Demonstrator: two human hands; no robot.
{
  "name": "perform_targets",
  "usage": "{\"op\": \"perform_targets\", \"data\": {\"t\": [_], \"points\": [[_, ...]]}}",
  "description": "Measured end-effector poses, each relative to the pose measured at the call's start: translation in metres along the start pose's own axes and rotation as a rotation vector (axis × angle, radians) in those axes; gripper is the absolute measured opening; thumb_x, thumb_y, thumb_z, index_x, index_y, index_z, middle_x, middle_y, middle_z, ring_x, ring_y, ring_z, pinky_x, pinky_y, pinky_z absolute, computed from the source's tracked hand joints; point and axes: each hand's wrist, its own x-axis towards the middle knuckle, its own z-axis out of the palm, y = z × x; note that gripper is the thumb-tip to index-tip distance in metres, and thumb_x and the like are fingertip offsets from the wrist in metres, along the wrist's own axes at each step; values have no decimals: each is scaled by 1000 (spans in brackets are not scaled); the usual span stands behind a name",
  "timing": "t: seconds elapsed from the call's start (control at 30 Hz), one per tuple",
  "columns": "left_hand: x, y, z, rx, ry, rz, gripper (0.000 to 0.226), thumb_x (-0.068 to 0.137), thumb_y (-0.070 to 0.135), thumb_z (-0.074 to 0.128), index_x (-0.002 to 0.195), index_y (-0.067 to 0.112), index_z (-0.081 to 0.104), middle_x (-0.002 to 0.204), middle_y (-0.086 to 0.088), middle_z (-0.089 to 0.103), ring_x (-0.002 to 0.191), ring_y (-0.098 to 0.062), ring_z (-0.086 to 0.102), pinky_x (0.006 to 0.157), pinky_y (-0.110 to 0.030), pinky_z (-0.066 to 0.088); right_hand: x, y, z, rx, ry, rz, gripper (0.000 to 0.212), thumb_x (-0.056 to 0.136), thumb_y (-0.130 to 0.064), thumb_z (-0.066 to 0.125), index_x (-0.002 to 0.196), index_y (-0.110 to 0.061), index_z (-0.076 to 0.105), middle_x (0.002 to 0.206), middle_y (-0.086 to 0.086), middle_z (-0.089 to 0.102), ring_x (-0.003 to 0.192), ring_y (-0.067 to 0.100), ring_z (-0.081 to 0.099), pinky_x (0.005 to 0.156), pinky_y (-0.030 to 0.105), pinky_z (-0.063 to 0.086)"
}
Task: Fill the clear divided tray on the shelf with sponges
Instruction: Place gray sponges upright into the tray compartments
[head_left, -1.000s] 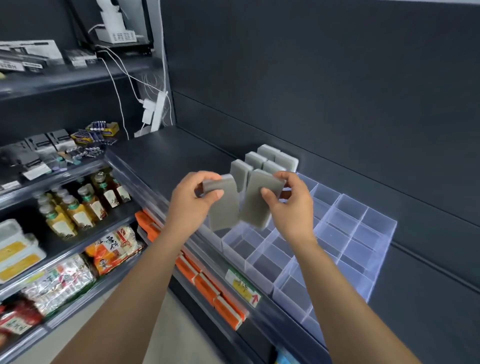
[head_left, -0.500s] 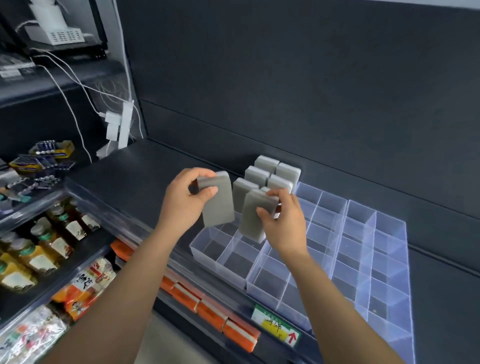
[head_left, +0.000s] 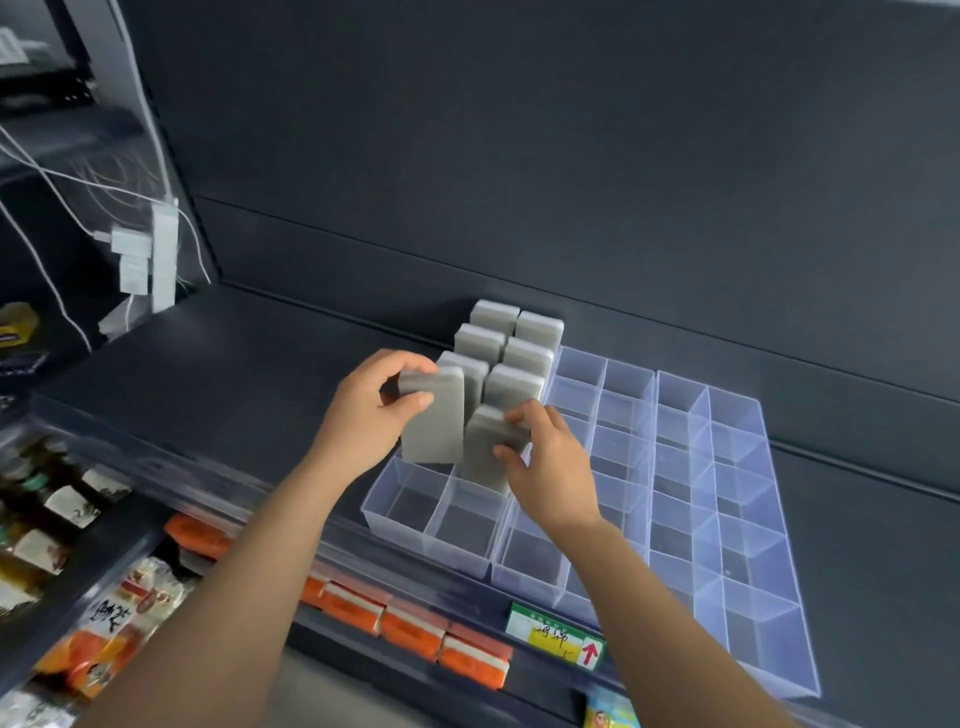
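Observation:
The clear divided tray (head_left: 737, 525) lies on the dark shelf, most of its compartments bare. Several grey sponges (head_left: 514, 358) stand upright in its back-left compartments, in two columns. My left hand (head_left: 371, 410) grips the top of a grey sponge (head_left: 434, 421) held upright just above the left column. My right hand (head_left: 550, 467) pinches a second grey sponge (head_left: 485, 447) by its top, with its lower end down inside a compartment of the second column, in front of the standing ones.
The dark shelf surface (head_left: 234, 364) stretches left of the tray, backed by a dark wall. A price label (head_left: 556, 631) with a red arrow sits on the shelf's front rail. Orange packets (head_left: 415, 629) and bottles (head_left: 62, 509) fill lower shelves. White cables and plugs (head_left: 150, 254) hang at left.
Both hands have moved down and forward with their sponges. The right sponge has gone from above the tray into a compartment; the left one has dropped closer to the tray.

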Motion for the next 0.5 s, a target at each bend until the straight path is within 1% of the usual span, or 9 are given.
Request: {"op": "perform_targets", "data": {"t": [0.13, 0.2, 0.27, 0.37, 0.47, 0.5], "points": [[1, -3, -1, 42, -39, 39, 36, 85, 3, 63, 92, 38, 60, 101, 23, 57, 91, -7, 56, 78, -25, 47, -4, 0, 0, -31, -8, -34, 29, 87, -19, 64, 113, -19, 50, 118, -1, 56, 90, 24, 59, 74, 39, 51], [2, -2, -2, 86, -60, 53, 33, 86, 3, 62, 93, 35, 60, 100, 23, 56, 84, -16, 56, 76, -30, 48, -6, 0, 0, -44, -9, -39, 32, 88, -20, 63, 116, -19, 49, 120, -1, 55, 92, 25, 59, 75, 40, 51], [3, -1, -3, 128, -67, 65, 30, 86, 3, 61, 94, 32, 61, 100, 23, 56, 80, -20, 55, 76, -32, 48, -8, 0, 0, -50, -2, -47, 36, 88, -20, 63, 120, -19, 47, 122, 0, 55, 94, 26, 59, 75, 40, 51], [5, -2, -5, 146, -57, 63, 30, 87, 1, 60, 93, 30, 60, 99, 20, 56, 77, -15, 52, 71, -24, 45, -8, 0, 0, -68, -5, -56, 41, 88, -20, 62, 125, -19, 45, 126, 0, 53, 95, 26, 59, 76, 39, 51], [6, -5, 1, 212, -107, 92, 28, 86, 0, 60, 93, 27, 61, 99, 19, 56, 72, -8, 50, 66, -21, 41, -6, 0, -1, -89, -19, -66, 40, 89, -20, 61, 126, -19, 46, 126, 1, 52, 96, 26, 58, 78, 38, 51], [5, -7, 4, 232, -128, 110, 29, 85, -2, 60, 93, 26, 61, 98, 19, 56, 72, -4, 50, 65, -17, 39, -6, 0, -1, -89, -23, -69, 40, 89, -20, 61, 125, -19, 46, 125, 1, 53, 96, 26, 58, 78, 38, 50]]}}
